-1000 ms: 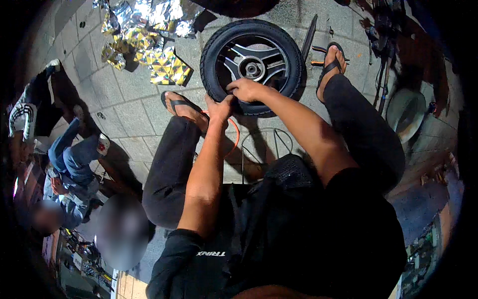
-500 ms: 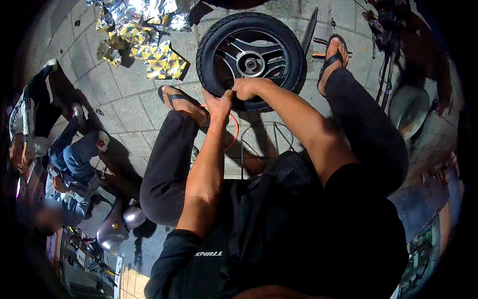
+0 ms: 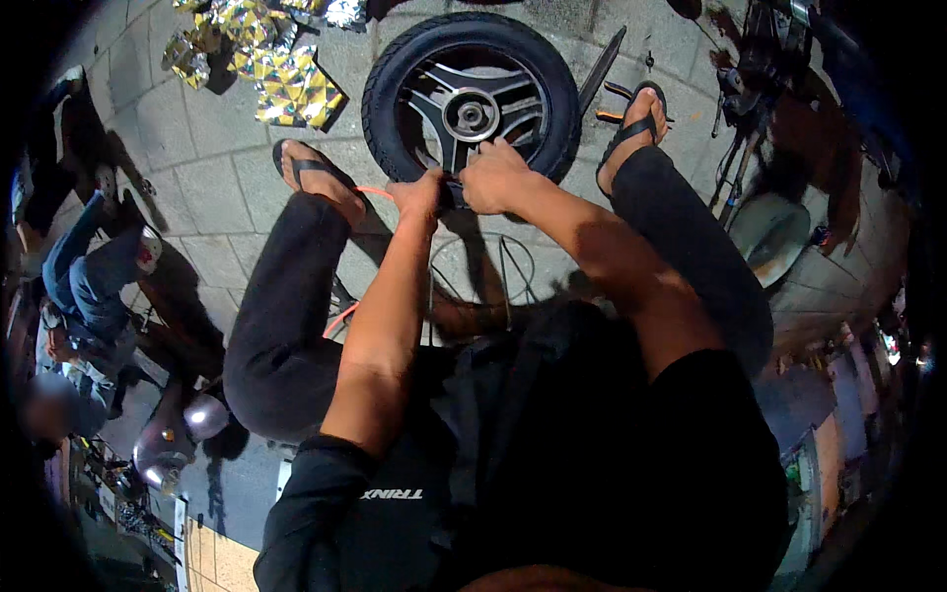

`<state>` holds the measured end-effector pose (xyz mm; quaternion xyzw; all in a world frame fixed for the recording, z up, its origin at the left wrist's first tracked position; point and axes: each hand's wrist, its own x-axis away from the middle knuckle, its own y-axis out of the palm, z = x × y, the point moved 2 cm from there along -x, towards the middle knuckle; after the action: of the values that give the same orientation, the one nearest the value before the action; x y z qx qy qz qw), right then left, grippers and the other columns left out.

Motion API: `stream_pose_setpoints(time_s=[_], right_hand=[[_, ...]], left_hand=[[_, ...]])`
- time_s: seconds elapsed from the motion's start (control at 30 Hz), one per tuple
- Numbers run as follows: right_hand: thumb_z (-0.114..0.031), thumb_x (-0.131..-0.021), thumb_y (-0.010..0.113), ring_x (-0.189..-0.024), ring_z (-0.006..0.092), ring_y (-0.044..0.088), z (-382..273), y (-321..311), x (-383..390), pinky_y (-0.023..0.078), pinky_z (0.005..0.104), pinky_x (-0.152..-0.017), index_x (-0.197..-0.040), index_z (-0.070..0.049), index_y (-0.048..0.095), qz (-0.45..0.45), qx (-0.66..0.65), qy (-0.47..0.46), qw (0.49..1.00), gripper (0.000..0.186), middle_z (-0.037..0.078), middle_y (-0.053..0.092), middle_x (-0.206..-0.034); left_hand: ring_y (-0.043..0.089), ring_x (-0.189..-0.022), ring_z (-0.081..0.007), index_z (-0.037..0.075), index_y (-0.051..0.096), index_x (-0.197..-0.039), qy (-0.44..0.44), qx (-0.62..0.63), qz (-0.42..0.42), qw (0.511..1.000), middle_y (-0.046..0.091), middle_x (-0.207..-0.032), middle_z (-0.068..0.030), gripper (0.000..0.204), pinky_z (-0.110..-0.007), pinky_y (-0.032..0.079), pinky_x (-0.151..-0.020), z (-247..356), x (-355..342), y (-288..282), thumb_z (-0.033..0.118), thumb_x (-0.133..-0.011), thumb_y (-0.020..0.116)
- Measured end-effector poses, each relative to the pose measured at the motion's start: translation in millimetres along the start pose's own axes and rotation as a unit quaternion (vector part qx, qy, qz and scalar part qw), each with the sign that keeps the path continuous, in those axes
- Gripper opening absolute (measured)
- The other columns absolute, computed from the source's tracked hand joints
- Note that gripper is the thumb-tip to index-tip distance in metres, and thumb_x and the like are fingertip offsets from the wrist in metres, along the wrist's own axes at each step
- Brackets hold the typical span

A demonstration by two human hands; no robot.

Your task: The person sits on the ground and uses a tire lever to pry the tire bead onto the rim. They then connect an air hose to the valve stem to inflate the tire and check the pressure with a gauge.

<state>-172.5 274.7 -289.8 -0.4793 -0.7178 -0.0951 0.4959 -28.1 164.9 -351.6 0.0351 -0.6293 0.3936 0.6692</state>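
Note:
A black tyre (image 3: 389, 86) on a dark spoked rim with a pale hub (image 3: 473, 116) lies flat at the top centre. My left hand (image 3: 413, 197) is closed at the tyre's near edge. My right hand (image 3: 494, 176) is beside it, fingers curled over the rim by the lower spoke; what they hold there is hidden. An orange hose (image 3: 373, 190) runs out by my left hand. Dark looped cables (image 3: 506, 248) lie on the paving (image 3: 212, 259) below the wheel.
Crumpled gold-and-silver foil (image 3: 294, 92) lies upper left. A flat dark bar (image 3: 603, 69) and orange-handled pliers (image 3: 610, 116) are by my right sandal. A grey basin (image 3: 769, 237) and dark cycle parts (image 3: 760, 69) stand right. Another person (image 3: 84, 276) sits at left.
My view has shifted, so the scene sits further left and higher. My right hand has moved its fingers up toward the hub. Both hands stay at the near part of the wheel.

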Motion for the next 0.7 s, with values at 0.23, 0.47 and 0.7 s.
stream_pose_setpoints(time_s=[0.23,0.47,0.7], right_hand=[[-0.026,-0.082,0.065,-0.110,0.0382,0.072,18.8,13.0,-7.7,0.054,0.0488,-0.096,-0.109,-0.006,0.079,-0.060,-0.062,-0.007,0.996,0.037,0.021,0.076,-0.115],[-0.019,-0.083,0.066,-0.120,0.0361,0.069,20.1,54.8,-36.0,0.053,0.0488,-0.100,-0.119,-0.003,0.077,-0.166,-0.094,0.054,0.980,0.041,0.020,0.072,-0.128],[-0.020,-0.085,0.066,-0.136,0.0351,0.058,-7.5,65.0,-24.2,0.040,0.0511,-0.113,-0.131,-0.006,0.072,-0.106,-0.025,0.098,0.989,0.049,0.017,0.067,-0.139]], left_hand=[[0.066,-0.120,-0.0468,-0.012,0.022,-0.147,-0.018,-0.122,0.106,0.987,0.061,-0.131,-0.0374,0.102,-0.046,0.051,-0.106,-9.8,10.3,12.4,0.027,-0.075,0.083],[0.060,-0.126,-0.0531,-0.011,0.030,-0.142,0.003,-0.184,0.114,0.976,0.057,-0.135,-0.0414,0.094,-0.049,0.045,-0.113,-2.8,45.0,17.2,0.030,-0.075,0.081],[0.062,-0.125,-0.0521,-0.012,0.023,-0.148,0.041,-0.197,0.133,0.971,0.060,-0.131,-0.0407,0.101,-0.048,0.047,-0.109,-45.9,3.3,25.0,0.028,-0.078,0.083]])
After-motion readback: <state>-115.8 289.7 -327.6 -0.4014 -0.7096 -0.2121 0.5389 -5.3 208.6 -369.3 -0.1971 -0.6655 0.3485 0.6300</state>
